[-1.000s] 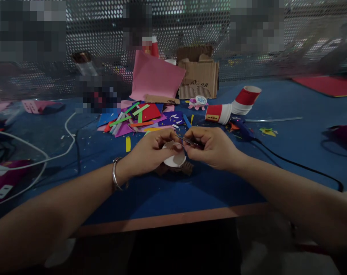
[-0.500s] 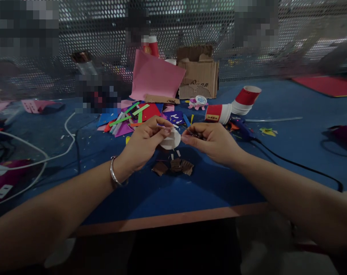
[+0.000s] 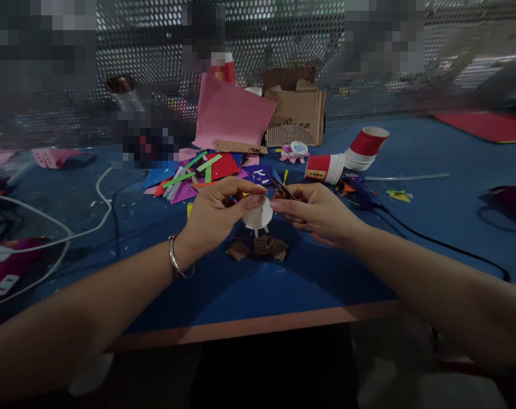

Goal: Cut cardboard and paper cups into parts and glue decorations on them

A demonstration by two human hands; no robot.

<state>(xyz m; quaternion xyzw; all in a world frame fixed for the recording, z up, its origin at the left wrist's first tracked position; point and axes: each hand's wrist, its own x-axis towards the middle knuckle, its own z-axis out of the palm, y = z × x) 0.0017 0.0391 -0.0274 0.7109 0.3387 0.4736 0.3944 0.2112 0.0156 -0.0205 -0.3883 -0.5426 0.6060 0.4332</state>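
My left hand, with a silver bangle at the wrist, pinches a round white paper disc between thumb and fingers. Close by on the right, my right hand is closed around what look like small dark metal scissors. Their tips point up and to the left, beside the disc's upper right edge; the handles are mostly hidden by my fingers. Small white paper strips lie just below the disc. Torn brown corrugated cardboard pieces rest nearer to me on the blue table.
Behind my hands lie coloured paper scraps, a pink sheet and a cardboard box. Red-and-white paper cups and a corded glue gun are at right. White cable crosses the left side. A perforated metal screen stands behind.
The disc has moved slightly right and down with my left hand. In my right hand the dark scissors have turned, their tips now pointing more upward.
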